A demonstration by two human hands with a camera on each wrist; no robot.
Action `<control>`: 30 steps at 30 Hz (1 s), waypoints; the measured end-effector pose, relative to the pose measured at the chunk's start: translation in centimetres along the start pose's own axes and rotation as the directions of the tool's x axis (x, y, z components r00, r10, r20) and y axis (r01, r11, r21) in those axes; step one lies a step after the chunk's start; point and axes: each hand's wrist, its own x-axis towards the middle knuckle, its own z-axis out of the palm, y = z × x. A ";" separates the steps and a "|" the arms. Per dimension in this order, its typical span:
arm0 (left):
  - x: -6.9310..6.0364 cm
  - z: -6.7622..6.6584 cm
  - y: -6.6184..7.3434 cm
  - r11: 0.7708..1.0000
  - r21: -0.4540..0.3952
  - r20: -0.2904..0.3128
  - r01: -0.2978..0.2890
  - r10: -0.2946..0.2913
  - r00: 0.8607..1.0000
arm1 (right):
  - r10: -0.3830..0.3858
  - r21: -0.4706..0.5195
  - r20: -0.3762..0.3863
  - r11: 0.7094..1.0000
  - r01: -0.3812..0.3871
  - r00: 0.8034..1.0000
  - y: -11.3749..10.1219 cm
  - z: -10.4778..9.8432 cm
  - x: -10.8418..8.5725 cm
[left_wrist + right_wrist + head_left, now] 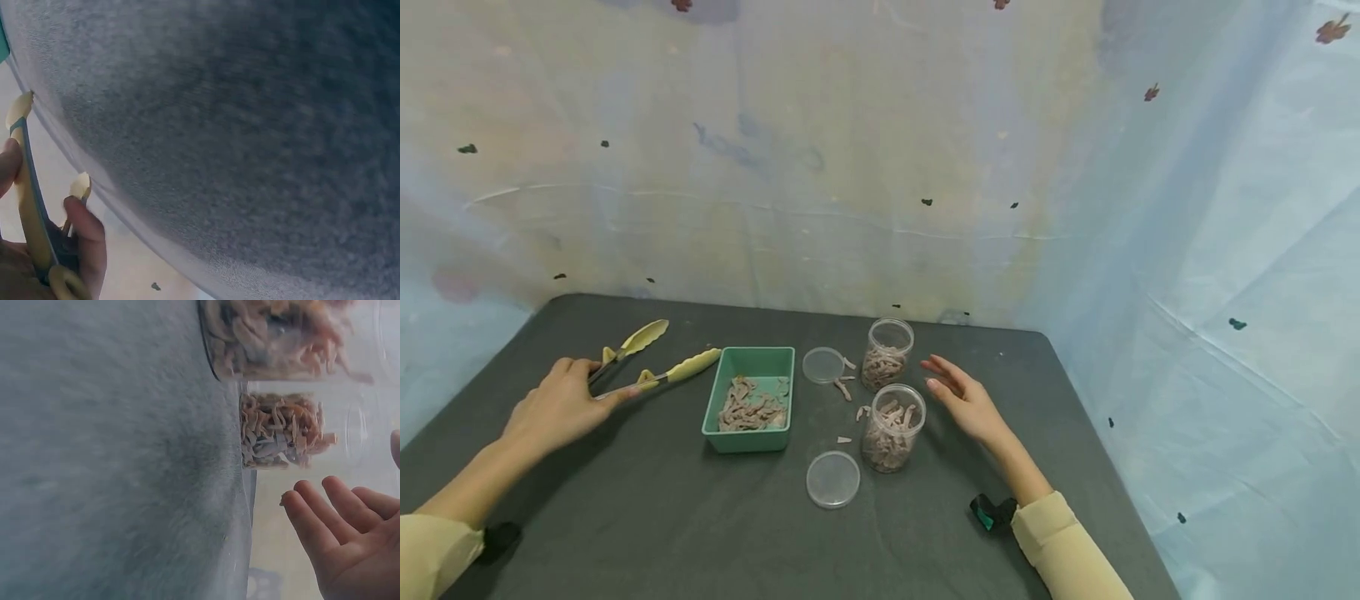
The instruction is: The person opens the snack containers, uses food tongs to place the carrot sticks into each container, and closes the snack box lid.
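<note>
My left hand [560, 402] grips a pair of tongs [694, 364] with yellow tips, its arms spread apart. One yellow tip lies close to the left rim of a green tray [747, 443], which holds brownish-grey strips [748, 408], perhaps shredded meat. In the left wrist view, thumb and fingers lie on opposite arms of the tongs [31, 206]. My right hand [967, 407] hovers empty beside two clear jars, fingers extended. The near jar [889, 446] is fuller of strips than the far jar [883, 367]; both stand uncovered. A small bit clings to a fingertip [289, 501] of the right hand.
Two clear round lids lie left of the jars: a near lid [832, 480] and a far lid [823, 365]. Several loose strips [843, 388] are scattered between lids and jars. A dark cloth covers the table [715, 533]; pale sheeting [820, 167] hangs behind it and at the sides.
</note>
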 end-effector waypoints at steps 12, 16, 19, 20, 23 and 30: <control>-0.2 0.3 -0.9 0.998 0.059 0.068 0.003 -0.007 0.998 | -0.045 0.107 0.061 0.994 0.038 0.997 -1.0 0.9 -3.9; -0.1 0.5 -1.1 0.998 0.062 0.078 -0.005 0.000 0.997 | -0.045 0.103 0.061 0.994 0.039 0.997 -1.1 1.5 -4.4; 0.0 0.5 -1.1 0.997 0.072 0.075 -0.018 0.012 0.997 | -0.040 0.110 0.057 0.993 0.033 0.998 -1.2 1.8 -4.6; 0.0 0.5 -1.1 0.997 0.076 0.073 -0.020 0.014 0.997 | -0.036 0.122 0.056 0.992 0.029 0.998 -1.3 1.9 -4.7; -0.2 0.4 -0.8 0.998 0.066 0.046 -0.024 0.021 0.999 | -0.037 0.170 0.055 0.985 0.027 0.998 -1.5 2.3 -4.8; -0.9 -1.4 3.7 0.991 -0.099 -0.177 -0.094 0.076 0.981 | -0.024 0.205 0.055 0.979 0.012 0.998 -2.1 3.3 -4.8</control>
